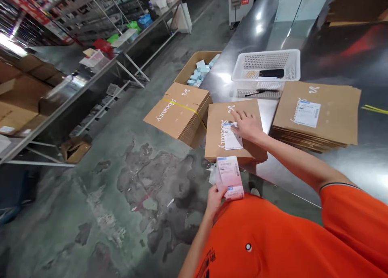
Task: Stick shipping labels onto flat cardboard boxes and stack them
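My left hand point(216, 199) is closed on a strip of printed shipping labels point(229, 175), held just in front of my body. Fingers spread, my right hand point(247, 126) lies on the top of a stack of flat cardboard boxes point(215, 144) at the table edge. Beneath its fingertips is a white shipping label point(233, 139), partly covered by the hand. To the right stands another stack of flattened boxes point(339, 108), with a shipping label point(307, 113) on its uppermost one.
A strapped bundle of cardboard point(178, 112) leans beside the metal table point(315, 55). Behind it, an open carton point(189, 63) contains small pale-blue boxes. On the table are a white plastic basket point(266, 57) holding a dark phone-like object, and a black pen point(255, 93). Another bench point(100, 73) runs along the left.
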Motion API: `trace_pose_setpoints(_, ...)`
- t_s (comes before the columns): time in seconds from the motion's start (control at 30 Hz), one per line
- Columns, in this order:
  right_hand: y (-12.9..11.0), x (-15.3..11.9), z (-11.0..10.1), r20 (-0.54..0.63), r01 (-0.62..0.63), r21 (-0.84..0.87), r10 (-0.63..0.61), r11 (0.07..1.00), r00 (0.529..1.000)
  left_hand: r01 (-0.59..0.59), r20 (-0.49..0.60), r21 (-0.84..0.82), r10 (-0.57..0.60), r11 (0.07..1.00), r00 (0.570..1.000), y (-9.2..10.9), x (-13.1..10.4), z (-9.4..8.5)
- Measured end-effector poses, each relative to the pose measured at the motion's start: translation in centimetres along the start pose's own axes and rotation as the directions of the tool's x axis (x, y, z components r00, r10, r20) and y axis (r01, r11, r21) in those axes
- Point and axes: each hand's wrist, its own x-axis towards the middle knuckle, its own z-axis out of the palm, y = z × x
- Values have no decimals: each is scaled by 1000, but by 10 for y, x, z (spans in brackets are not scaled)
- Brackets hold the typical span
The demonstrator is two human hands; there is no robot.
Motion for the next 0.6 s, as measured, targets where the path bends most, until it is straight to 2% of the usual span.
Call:
trace_pose_setpoints(0.1, -11, -1, 12, 70, 157, 65, -162, 985, 984, -74, -112, -67, 66, 995, 992, 2, 10, -21)
trace_pose_setpoints(0.2, -35, -28, 25, 119, 272, 114, -284, 956, 951, -206, -224, -94, 181, 974, 958, 22, 37, -28)
trace_pose_setpoints(0.23, -42, -41, 27, 129, 330, 148, -349, 932, 928, -230, -223, -77, 208, 970, 952, 30, 45, -27)
trace_pose_setpoints(0.3, -49, -68, 25, 144, 461, 260, -506, 848, 850, -271, -167, -8, 266, 963, 950, 44, 55, -22)
trace_pose_setpoints(0.33, -45, -79, 21, 134, 468, 298, -522, 832, 842, -300, -143, 26, 301, 954, 943, 48, 56, -18)
trace_pose_setpoints(0.37, -37, -86, 16, 113, 410, 305, -460, 860, 881, -337, -123, 56, 341, 940, 932, 50, 54, -14)
trace_pose_setpoints(0.4, -24, -91, 10, 81, 272, 287, -306, 918, 948, -371, -100, 77, 377, 925, 921, 50, 50, -9)
trace_pose_setpoints(0.43, -6, -93, 4, 43, 65, 266, -79, 962, 996, -390, -74, 86, 396, 917, 915, 48, 45, -2)
trace_pose_setpoints(0.47, 14, -95, -3, 19, -165, 268, 166, 949, 986, -395, -41, 84, 399, 915, 916, 45, 38, 5)
trace_pose_setpoints(0.5, 37, -97, -9, 25, -355, 302, 365, 885, 931, -392, -5, 72, 393, 917, 919, 41, 31, 14)
trace_pose_setpoints(0.53, 59, -100, -15, 59, -479, 360, 493, 801, 868, -383, 31, 53, 382, 922, 924, 39, 25, 24)
trace_pose_setpoints(0.6, 103, -113, -27, 127, -578, 500, 606, 645, 786, -335, 77, -4, 334, 942, 939, 35, 15, 45)
